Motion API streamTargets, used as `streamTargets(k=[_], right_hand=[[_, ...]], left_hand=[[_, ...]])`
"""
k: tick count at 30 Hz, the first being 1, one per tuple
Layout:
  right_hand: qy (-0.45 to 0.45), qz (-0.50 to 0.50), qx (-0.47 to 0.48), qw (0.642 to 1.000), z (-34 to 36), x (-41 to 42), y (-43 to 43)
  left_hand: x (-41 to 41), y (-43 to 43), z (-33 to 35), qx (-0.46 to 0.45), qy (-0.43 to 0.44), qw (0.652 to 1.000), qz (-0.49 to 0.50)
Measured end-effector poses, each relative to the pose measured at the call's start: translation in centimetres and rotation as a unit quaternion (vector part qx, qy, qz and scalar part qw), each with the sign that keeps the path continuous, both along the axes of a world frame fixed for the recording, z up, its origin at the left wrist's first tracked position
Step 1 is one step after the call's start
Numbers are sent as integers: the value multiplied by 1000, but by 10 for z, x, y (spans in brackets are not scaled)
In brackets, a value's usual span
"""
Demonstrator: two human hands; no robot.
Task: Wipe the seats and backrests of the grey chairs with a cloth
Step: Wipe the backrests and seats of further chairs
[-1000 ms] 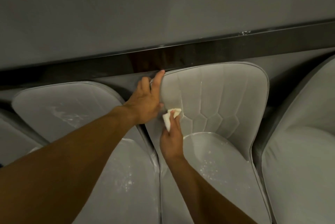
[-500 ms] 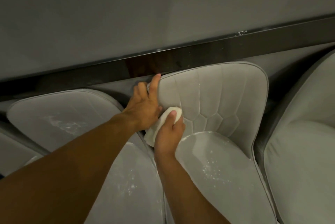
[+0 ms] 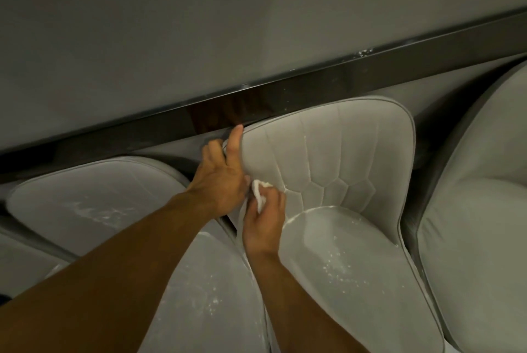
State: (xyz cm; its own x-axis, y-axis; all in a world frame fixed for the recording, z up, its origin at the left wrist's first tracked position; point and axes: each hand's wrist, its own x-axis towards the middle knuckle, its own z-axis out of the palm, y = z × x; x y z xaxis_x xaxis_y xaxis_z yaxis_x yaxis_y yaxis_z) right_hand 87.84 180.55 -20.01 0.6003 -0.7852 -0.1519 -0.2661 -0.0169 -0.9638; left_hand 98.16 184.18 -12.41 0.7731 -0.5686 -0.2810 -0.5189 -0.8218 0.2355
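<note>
The left hand [image 3: 221, 178] grips the left edge of the middle grey chair's backrest [image 3: 328, 158], with its thumb lying straight up the front face and its fingers curled round behind the rim. Just below it, the right hand [image 3: 263, 224] pinches a small white cloth [image 3: 259, 194], bunched between the thumb and curled fingers. The cloth is pressed against the lower left of that backrest, close to where the stitched panels meet the seat [image 3: 348, 272]. The seat carries scattered white specks and a pale line of dust along its rear seam. To the left stands a second grey chair [image 3: 94, 195], its backrest marked with a faint whitish smear and its seat dotted with more specks; the left forearm crosses above it. To the right, a third grey chair [image 3: 473, 181] shows only in part, touching or nearly touching the middle one. A sliver of another chair [image 3: 17, 255] sits at the far left edge. All the backrests lean towards a grey tabletop [image 3: 228, 24] whose dark glossy edge [image 3: 285, 98] runs slantwise across the view, with a few white flecks [image 3: 363, 53] on its upper rim.
</note>
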Motion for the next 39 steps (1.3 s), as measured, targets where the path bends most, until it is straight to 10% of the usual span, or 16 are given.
streamTargets(k=[8,17,25,32,39], right_hand=[[-50,-166,-62,983,41,15,-84],[-12,46,-139,989,14,-2,-63],[-7,-66,-128,990,59,11,-109],[2,145,-114,983,-7,-26,-63],[-32,-158,-17,987,57,12,-90]], left_hand=[[1,2,1,6,-15,1000,-3],[0,1,7,8,-3,1000,-11],[4,4,7,16,20,1000,-19],[4,-2,13,27,60,998,2],[4,0,11,23,40,999,-4]])
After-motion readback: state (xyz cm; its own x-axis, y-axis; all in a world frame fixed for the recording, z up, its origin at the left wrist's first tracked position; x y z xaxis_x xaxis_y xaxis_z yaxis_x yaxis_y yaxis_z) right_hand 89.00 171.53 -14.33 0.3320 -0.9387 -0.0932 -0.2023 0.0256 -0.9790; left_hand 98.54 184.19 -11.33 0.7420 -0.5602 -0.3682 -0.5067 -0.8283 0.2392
